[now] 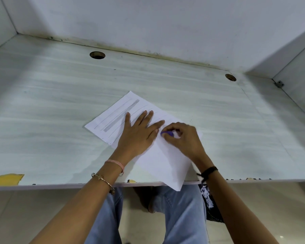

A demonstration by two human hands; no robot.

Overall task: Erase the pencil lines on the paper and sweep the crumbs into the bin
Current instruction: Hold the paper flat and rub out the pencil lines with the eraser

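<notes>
Pinching a purple eraser (167, 133), right hand (181, 138) (left hand (139, 132) flat) on paper (165, 161).

Evenly and softly lit, perhaps from overhead. Pale and washed-out on the desk (60, 103), dimmer toward its far corners. Motion-blurred at the right hand (181, 138). Bowed at the frame edges by the wide lens; soft throughout.

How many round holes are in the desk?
2. The left hole sits at the back of the desk, beyond the paper; the right hole is at the back, near the corner. The paper could cover more.
</notes>
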